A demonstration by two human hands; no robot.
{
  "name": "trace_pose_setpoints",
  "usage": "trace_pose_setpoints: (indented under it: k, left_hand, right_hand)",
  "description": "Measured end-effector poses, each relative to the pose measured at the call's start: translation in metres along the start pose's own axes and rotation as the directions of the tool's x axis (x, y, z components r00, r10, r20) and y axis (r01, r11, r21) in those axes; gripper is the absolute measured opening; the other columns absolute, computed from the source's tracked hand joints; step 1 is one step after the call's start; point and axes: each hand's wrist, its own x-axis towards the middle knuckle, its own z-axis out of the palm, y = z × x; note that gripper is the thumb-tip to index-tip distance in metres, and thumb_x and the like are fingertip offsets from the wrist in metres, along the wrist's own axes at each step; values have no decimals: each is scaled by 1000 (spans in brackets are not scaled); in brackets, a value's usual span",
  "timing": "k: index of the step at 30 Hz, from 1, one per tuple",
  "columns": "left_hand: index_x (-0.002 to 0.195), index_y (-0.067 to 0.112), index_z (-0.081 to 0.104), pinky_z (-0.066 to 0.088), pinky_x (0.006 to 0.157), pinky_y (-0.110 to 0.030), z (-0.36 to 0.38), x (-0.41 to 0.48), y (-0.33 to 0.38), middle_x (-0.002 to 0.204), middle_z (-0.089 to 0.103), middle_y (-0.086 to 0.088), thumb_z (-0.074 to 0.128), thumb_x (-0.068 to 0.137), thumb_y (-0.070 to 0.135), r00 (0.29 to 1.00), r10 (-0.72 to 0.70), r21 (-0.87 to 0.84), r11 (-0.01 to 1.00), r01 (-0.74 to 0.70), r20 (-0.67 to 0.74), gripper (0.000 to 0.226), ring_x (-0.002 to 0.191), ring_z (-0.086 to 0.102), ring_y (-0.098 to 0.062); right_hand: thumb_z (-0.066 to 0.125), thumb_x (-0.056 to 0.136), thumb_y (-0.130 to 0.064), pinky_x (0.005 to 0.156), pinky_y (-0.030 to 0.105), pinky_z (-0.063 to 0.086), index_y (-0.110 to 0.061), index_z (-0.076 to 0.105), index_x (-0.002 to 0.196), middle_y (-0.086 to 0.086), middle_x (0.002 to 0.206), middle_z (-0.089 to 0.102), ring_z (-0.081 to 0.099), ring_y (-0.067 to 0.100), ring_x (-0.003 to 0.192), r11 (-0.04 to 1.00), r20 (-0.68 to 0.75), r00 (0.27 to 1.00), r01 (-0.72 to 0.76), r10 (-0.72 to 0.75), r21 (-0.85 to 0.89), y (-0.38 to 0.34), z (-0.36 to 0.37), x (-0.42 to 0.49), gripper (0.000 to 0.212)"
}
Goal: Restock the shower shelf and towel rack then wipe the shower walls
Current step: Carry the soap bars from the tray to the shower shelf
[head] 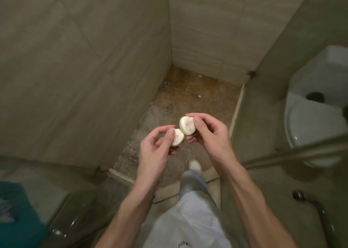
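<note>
Two small round bars hover at mid-frame, edges just about touching: the left soap (178,139) pinched by its rim in the left hand (156,146), the right soap (187,125), pale speckled face upward, in the right hand (209,132). Each grip closes lightly on the rim, probably for shelving. Beneath lies the brown shower floor (188,97), with the shower walls (84,59) at upper left and a toilet (316,119) at right.

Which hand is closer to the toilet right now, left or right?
Right. The right hand, pinching a white soap piece, is on the side nearer the toilet; the left hand, pinching the other soap piece, sits farther away, toward the tiled wall.
</note>
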Motion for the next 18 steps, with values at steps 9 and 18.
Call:
trace_pose_setpoints:
  k: [9, 18]
  left_hand:
    - [120, 8, 66, 62, 76, -29, 51, 114, 77, 92, 76, -22, 70, 88, 0, 996, -48, -160, 986, 37, -68, 33, 77, 73, -24]
    - [118, 10, 68, 62, 72, -27, 39, 190, 111, 89, 77, -19, 59, 99, 16, 983, -41, -165, 986, 11, -179, 22, 76, 75, -24]
  right_hand:
    - [73, 88, -4, 69, 25, 57, -3, 67, 114, 12, 100, 75, 70, 14, 82, 994, 303, 947, -105, 108, -26, -76, -12, 159, 27]
    - [41, 107, -30, 59, 31, 56, -4, 71, 102, 15, 84, 71, 68, 21, 66, 980, 273, 941, -192, 199, -52, -100, 28, 246, 40]
